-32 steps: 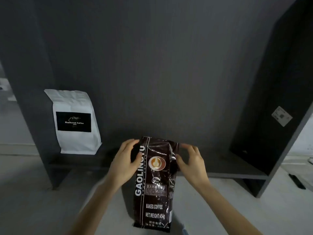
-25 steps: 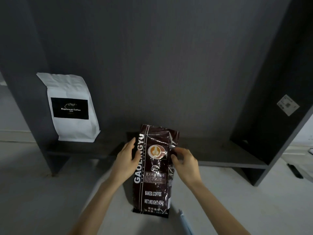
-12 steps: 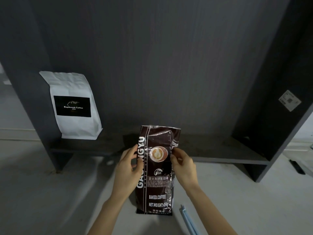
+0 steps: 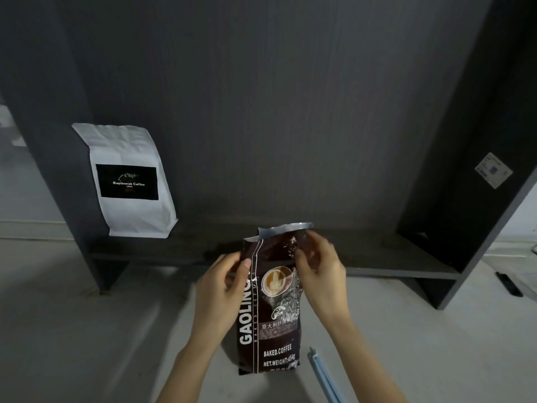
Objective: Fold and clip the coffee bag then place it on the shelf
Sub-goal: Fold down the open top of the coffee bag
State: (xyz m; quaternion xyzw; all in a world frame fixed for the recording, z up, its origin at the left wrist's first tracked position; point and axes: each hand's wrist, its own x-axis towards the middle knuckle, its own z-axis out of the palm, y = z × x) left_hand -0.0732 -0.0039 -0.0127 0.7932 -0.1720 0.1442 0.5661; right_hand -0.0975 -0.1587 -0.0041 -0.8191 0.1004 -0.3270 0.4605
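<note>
A white coffee bag is seen standing at the far left of the dark shelf, propped against its side panel and well apart from the work in hand. In front of the shelf's middle, on the pale floor, the brown coffee bag is held upright. Its left edge is pinched near the top by the left hand, thumb laid on the printed face and fingers curled behind. The silver mouth strip is shown standing up, unfolded, just below the shelf's front edge in the frame. The bag's upper right corner is gripped by the right hand, fingers bent closed around the crinkled foil. To the right of the bag's base a pale blue sealing clip is left lying on the floor, untouched. The fold is judged to be only starting. An uneven roll could be caused if one hand pulls down ahead of the other, and the slippery foil could spring open once a hand is freed to reach for the clip. The tall, narrow bag could also be tipped over if support is lost at that moment.
</note>
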